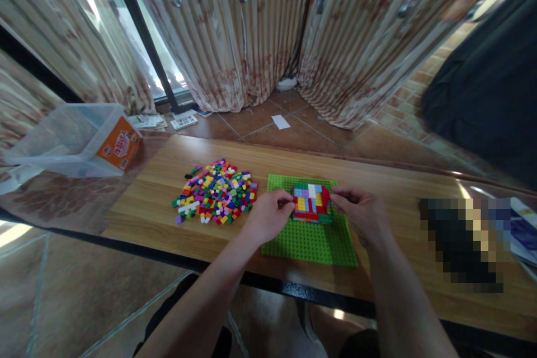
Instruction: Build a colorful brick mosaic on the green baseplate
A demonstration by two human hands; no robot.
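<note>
A green baseplate (312, 243) lies on the wooden table (138, 201) in front of me. On its far half stands a small multicoloured brick build (311, 201), red, yellow, blue and white. My left hand (268, 215) touches the build's left side with pinched fingertips. My right hand (361, 212) touches its right side the same way. Whether either hand pinches a loose brick I cannot tell. A pile of several small coloured bricks (218, 191) lies on the table left of the baseplate.
A clear plastic box (71, 140) with an orange label lies on its side at the table's far left. A blurred dark object (461, 240) and papers (524, 229) sit at the right. Curtains (235, 28) hang beyond; a tiled floor lies behind the table.
</note>
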